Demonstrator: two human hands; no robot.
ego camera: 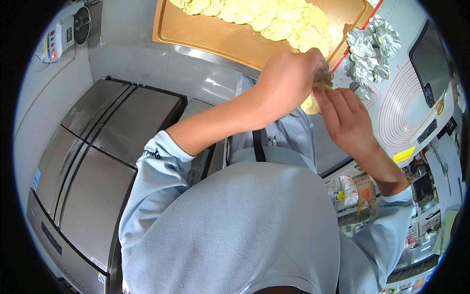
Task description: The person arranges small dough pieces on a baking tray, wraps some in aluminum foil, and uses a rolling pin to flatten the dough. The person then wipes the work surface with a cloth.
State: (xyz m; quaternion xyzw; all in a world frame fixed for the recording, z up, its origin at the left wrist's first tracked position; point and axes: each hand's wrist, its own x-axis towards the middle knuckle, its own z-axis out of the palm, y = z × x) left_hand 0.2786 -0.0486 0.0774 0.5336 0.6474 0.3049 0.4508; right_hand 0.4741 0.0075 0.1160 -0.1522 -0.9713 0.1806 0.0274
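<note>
My left hand (293,79) is raised over the near right edge of a gold-coloured baking tray (205,38), its fingers curled around a small shiny cup-like thing (324,74), mostly hidden. Close beside it, my right hand (343,112) pinches a thin piece of pale yellow dough (311,104). The dough hangs below the fingers and reaches up to the shiny thing. On the tray lies a long heap of overlapping flat dough rounds (257,16). Fluted foil cups (374,51) are grouped right of the tray, with another foil cup (364,93) nearer my right hand.
A mat with red rings (411,106) covers the worktop at right. On it rest a dark flat device (429,55) and a yellow label (404,154). Packages (363,191) fill shelving below. A stainless-steel refrigerator (110,136) stands at left; a control box (58,40) hangs beyond it.
</note>
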